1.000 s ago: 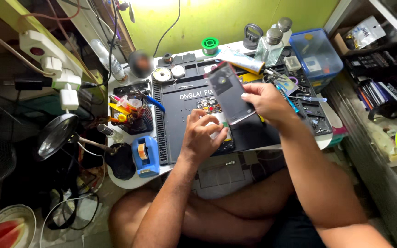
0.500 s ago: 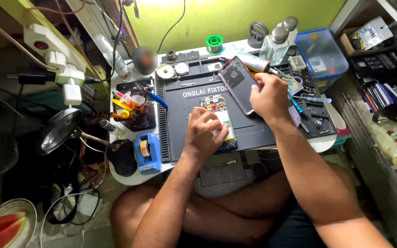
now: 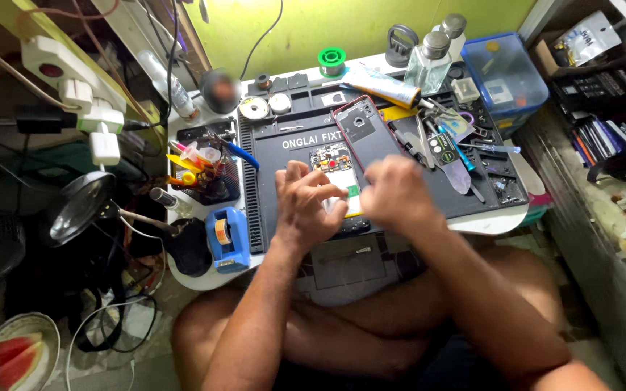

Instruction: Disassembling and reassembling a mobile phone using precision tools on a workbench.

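An opened phone [image 3: 336, 165] with its circuit board exposed lies on the black repair mat [image 3: 273, 188] on a small white table. My left hand [image 3: 311, 206] rests on the phone's lower left, fingers pressing it. My right hand [image 3: 398, 192], blurred by motion, sits at the phone's lower right with its fingers curled toward the left hand; what it holds is hidden. The phone's dark back cover with a red rim [image 3: 362, 129] lies flat on the mat just behind and right of the phone, touched by neither hand.
A blue tape dispenser [image 3: 227, 237] and a tool holder [image 3: 201, 165] stand left of the mat. Tweezers and small tools [image 3: 465, 156], a blue plastic box [image 3: 505, 76], glass bottles [image 3: 429, 59] and a solder spool [image 3: 332, 58] crowd the back and right. A magnifier lamp [image 3: 80, 206] hangs left.
My right hand had the back cover lifted above the mat; the cover now lies on the mat behind the phone, and the right hand has come down beside the left at the phone.
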